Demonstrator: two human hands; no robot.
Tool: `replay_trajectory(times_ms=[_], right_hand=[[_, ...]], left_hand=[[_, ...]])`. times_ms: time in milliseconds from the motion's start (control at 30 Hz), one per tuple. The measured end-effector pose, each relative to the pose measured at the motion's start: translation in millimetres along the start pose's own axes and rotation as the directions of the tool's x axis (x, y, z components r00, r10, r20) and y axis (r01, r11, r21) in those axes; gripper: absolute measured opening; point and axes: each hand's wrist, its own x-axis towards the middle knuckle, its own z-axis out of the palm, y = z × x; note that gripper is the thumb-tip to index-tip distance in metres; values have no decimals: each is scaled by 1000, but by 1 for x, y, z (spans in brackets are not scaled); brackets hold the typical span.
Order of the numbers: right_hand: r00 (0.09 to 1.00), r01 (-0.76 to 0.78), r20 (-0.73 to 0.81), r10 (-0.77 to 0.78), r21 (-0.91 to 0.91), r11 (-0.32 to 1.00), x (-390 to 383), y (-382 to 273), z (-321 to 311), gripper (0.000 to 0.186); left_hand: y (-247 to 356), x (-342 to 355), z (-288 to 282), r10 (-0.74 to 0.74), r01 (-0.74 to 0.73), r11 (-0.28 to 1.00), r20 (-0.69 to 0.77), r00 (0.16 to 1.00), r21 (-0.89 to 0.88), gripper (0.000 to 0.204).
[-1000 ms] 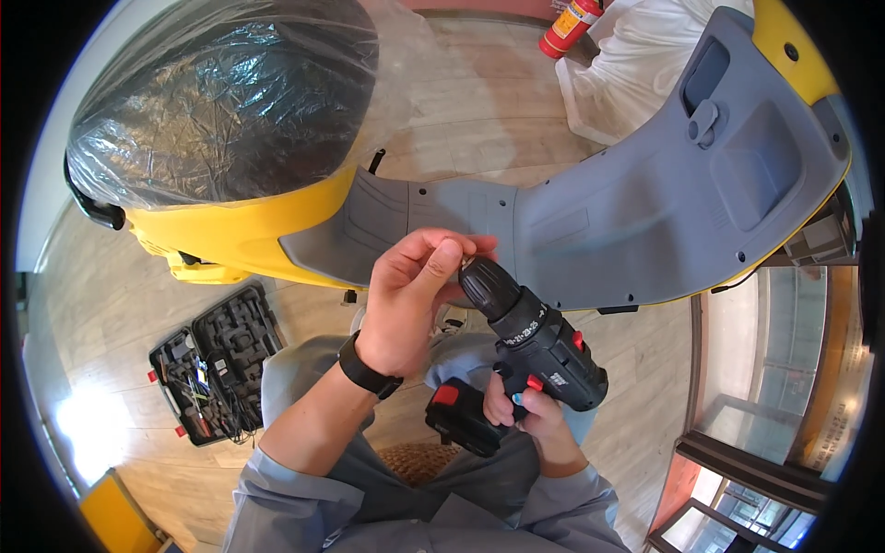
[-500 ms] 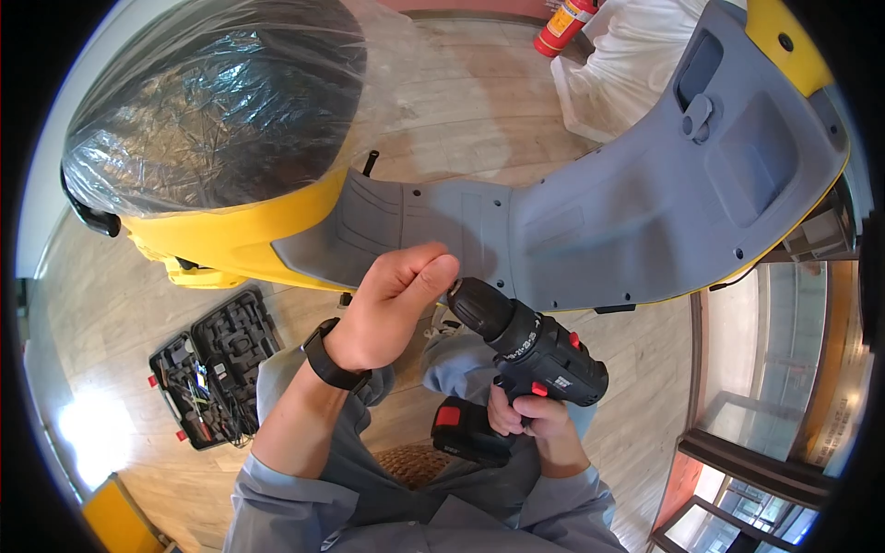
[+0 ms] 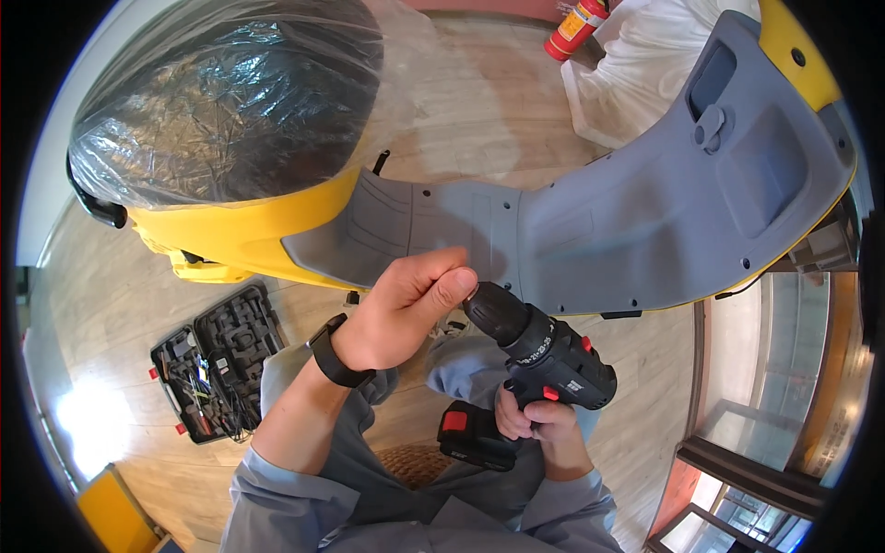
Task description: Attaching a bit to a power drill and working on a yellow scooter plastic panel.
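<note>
My right hand (image 3: 535,426) grips the handle of a black cordless drill (image 3: 539,355) with red buttons and a battery at its base. The drill's chuck points up and left toward the grey footboard (image 3: 442,221) of a yellow scooter (image 3: 249,230). My left hand (image 3: 410,304), a black band on its wrist, is closed with its fingertips pinched at the front of the chuck; what it pinches is hidden. Both hands hover just below the footboard's near edge.
The scooter's seat (image 3: 230,101) is wrapped in clear plastic. Its grey front panel (image 3: 701,203) curves up to the right. An open black tool case (image 3: 217,359) lies on the wooden floor at left. A red fire extinguisher (image 3: 576,28) stands far back beside white sheeting.
The drill has tilted lower and swung slightly left, with the left hand following its chuck. My grip on the handle is unchanged.
</note>
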Motion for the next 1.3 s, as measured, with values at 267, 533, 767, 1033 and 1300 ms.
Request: replay_trajectory(times_ms=[267, 533, 767, 1033, 1300], right_hand=[[999, 37, -24, -37, -1, 999, -1, 1, 3, 34], [999, 46, -29, -46, 8, 999, -2, 4, -2, 35], [990, 34, -126, -61, -206, 978, -7, 10, -8, 29], [789, 94, 66, -611, -996, 14, 3, 23, -3, 51], [682, 50, 131, -720, -990, -133, 16, 32, -12, 27]], left_hand=[[2, -4, -4, -70, 61, 962, -22, 997, -265, 25], [-3, -6, 7, -205, 108, 892, -179, 962, -439, 11], [-9, -6, 5, -251, 138, 798, -117, 961, -586, 9], [-8, -2, -2, -289, 258, 716, 61, 956, -648, 7], [-10, 0, 10, -329, 224, 649, -2, 944, -727, 18]])
